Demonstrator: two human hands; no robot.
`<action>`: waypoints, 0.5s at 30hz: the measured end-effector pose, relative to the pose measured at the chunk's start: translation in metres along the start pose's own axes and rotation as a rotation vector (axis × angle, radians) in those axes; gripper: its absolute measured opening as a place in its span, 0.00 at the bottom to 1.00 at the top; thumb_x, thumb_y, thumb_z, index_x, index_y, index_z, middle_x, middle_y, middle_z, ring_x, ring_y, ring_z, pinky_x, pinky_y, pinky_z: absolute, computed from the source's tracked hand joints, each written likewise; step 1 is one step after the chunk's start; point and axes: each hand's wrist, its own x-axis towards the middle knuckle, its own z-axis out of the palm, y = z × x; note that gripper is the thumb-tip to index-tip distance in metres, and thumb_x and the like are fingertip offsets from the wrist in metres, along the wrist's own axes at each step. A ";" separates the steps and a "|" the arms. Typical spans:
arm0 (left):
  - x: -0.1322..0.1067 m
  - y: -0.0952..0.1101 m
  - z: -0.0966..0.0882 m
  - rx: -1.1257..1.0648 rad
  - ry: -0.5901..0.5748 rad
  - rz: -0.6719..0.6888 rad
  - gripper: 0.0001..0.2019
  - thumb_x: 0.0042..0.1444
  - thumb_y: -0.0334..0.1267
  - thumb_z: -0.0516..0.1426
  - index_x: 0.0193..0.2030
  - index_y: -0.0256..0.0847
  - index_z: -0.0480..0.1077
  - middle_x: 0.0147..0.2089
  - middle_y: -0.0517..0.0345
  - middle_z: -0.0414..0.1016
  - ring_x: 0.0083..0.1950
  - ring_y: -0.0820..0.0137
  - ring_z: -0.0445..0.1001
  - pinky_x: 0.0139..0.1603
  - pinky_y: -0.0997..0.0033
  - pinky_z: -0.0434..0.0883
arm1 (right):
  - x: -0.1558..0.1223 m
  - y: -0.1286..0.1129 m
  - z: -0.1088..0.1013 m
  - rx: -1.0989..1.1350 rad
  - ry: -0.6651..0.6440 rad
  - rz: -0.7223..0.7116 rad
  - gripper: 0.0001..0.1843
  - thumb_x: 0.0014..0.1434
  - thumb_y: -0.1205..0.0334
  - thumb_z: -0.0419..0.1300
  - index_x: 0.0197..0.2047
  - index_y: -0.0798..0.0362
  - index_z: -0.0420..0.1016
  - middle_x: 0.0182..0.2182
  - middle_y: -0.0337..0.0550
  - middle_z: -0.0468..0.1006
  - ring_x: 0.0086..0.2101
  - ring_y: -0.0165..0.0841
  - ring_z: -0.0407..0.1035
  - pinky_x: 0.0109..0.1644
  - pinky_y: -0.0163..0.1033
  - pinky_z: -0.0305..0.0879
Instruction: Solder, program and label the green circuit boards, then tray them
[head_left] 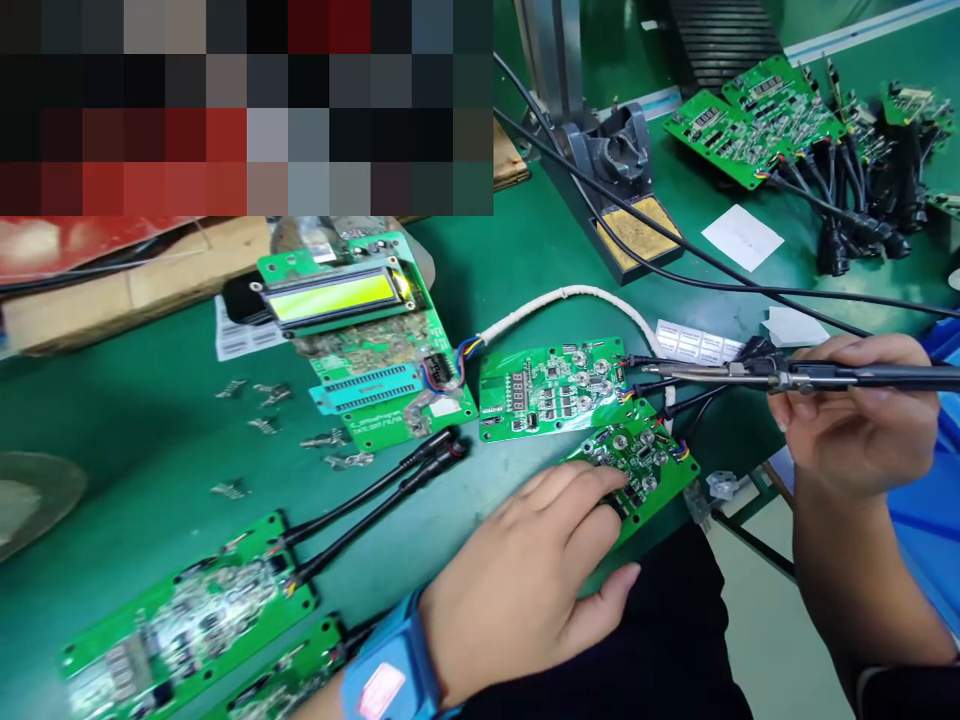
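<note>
My right hand [859, 415] is closed around a soldering iron [825, 376]. Its slim metal end points left, over the wire ends of a green circuit board [499, 410] with a digit display; whether it touches them I cannot tell. My left hand [540, 560], with a blue band at the wrist, rests its fingertips on a second green board [660, 485], its thumb spread off to the side. That board lies tilted, overlapping the first board's lower right corner. Black cables [679, 405] run from both boards to the right, partly behind the iron.
A tester board with a lit screen [337, 300] stands left, a white sleeved cable [592, 293] leaving it. Cabled boards [217, 610] lie lower left. Behind are an iron stand with yellow sponge [641, 232] and more boards [780, 120]. Black cords [720, 283] cross the right side.
</note>
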 end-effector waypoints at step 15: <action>0.013 -0.007 0.001 0.131 -0.097 0.156 0.08 0.49 0.34 0.48 0.32 0.39 0.67 0.51 0.49 0.71 0.43 0.61 0.68 0.43 0.61 0.70 | 0.003 0.002 -0.001 -0.012 -0.006 -0.024 0.10 0.44 0.71 0.54 0.30 0.53 0.74 0.18 0.37 0.69 0.15 0.28 0.59 0.11 0.34 0.55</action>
